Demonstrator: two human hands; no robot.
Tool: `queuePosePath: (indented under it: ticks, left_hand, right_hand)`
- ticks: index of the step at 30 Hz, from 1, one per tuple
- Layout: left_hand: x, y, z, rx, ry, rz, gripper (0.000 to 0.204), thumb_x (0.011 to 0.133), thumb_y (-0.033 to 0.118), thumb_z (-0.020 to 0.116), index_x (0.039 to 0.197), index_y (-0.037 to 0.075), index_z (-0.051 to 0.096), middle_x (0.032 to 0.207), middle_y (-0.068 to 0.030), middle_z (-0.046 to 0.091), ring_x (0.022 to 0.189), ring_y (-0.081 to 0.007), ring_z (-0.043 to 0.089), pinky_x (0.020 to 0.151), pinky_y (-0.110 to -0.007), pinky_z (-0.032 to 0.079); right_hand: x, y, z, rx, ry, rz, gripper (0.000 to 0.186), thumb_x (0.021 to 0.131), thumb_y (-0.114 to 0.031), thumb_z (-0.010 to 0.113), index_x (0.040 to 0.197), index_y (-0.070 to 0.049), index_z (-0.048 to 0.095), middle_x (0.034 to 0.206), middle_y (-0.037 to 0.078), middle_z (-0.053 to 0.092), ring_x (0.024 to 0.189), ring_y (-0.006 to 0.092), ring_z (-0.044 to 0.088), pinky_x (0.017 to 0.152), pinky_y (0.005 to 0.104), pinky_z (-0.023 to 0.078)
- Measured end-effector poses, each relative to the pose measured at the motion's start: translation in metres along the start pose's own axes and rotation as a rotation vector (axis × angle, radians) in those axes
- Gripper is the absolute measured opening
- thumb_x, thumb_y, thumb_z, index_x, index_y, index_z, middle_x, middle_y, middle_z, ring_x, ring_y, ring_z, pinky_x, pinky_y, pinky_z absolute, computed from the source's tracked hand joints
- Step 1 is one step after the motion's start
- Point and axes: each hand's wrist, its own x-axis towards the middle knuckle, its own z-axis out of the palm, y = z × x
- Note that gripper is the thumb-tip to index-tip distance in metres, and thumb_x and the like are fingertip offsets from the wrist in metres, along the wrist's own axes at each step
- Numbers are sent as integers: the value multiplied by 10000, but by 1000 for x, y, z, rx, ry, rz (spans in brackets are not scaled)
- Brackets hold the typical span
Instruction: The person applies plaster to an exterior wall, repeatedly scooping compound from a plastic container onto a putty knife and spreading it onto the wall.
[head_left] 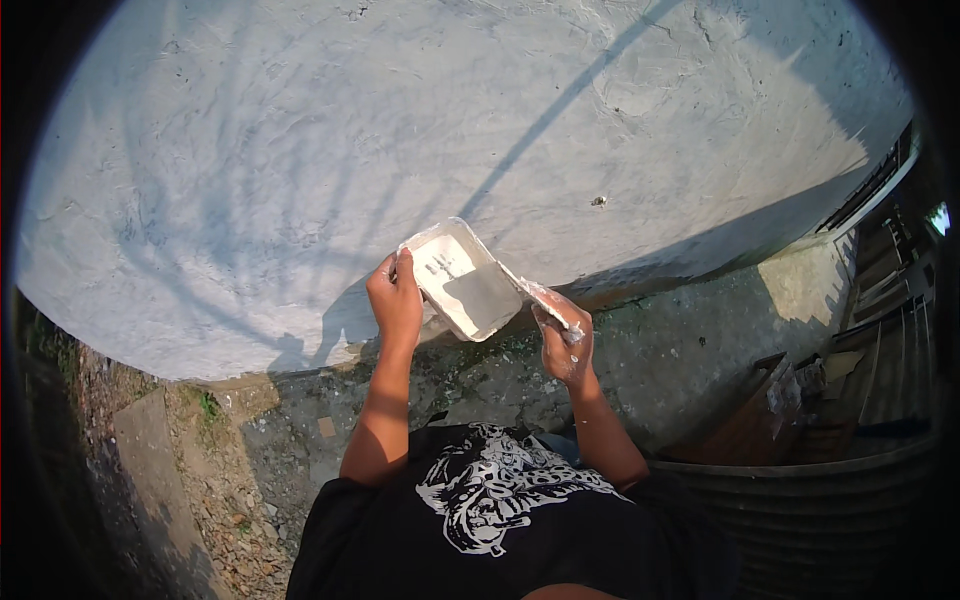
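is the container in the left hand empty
Not empty: inside the container, white material shows across the bottom; how deep, I cannot tell.

Strong daylight, apparently from the right, threw shadows leftward. The pale wall [540, 110] took most of it: bright, mottled with soft, branching shadows at left, crossed by one narrow diagonal shadow; a deep wedge of shade ran along its lower right. In the container [492, 331], white contents [447, 262] shone nearly blank beside a hard-edged grey shadow. Ground [660, 345] mostly lay in shade, with a sunlit patch at right. Black shirt [375, 545] lost its folds to darkness. Corrugated sheet [800, 505] was dim, murky. Fisheye bowed the wall's base; rim softened, then fell to black. Centre was fairly sharp.
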Motion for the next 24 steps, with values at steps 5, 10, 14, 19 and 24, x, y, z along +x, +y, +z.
queuePosePath:
  ticks: [5, 10, 14, 19, 24]
  left_hand:
    - [-3, 12, -7, -94, -39, -95, 323, 1003, 199, 528, 986, -101, 647, 788, -31, 622, 706, -69, 495, 620, -269, 409]
    - [-4, 18, -19, -177, -61, -82, 311, 1009, 186, 520, 992, -98, 644, 822, -33, 630, 727, -68, 511, 638, -267, 416]
    - [3, 13, -28, -179, -47, -86, 301, 1009, 183, 524, 988, -91, 647, 815, -27, 621, 728, -65, 505, 640, -259, 415]
    - [8, 14, -31, -237, -52, -98, 299, 1009, 188, 529, 1004, -86, 648, 836, -27, 630, 735, -64, 514, 650, -257, 422]
    - [7, 19, -32, -284, 1, -130, 282, 1008, 204, 536, 1074, -58, 617, 904, -34, 634, 785, -80, 563, 666, -259, 454]
  right_hand:
    - [-1, 20, 11, -142, -71, -252, 522, 713, 125, 446, 1199, 46, 620, 1191, 261, 640, 1146, 383, 625, 994, 387, 456]
    - [4, 18, 1, -177, -126, -55, 504, 744, 140, 441, 1191, 10, 634, 1210, 253, 633, 1133, 388, 624, 965, 360, 465]
    - [36, 25, -24, -385, -191, 51, 457, 795, 121, 445, 1216, 17, 589, 1152, 219, 660, 1012, 322, 668, 885, 307, 481]
    - [92, 19, -33, 108, -97, 333, 450, 845, 50, 519, 1295, 51, 496, 1111, 97, 646, 988, 181, 639, 862, 275, 490]
    - [103, 27, -14, 667, 69, 563, 488, 826, 22, 522, 1311, 49, 468, 1100, 123, 644, 969, 189, 647, 849, 305, 537]
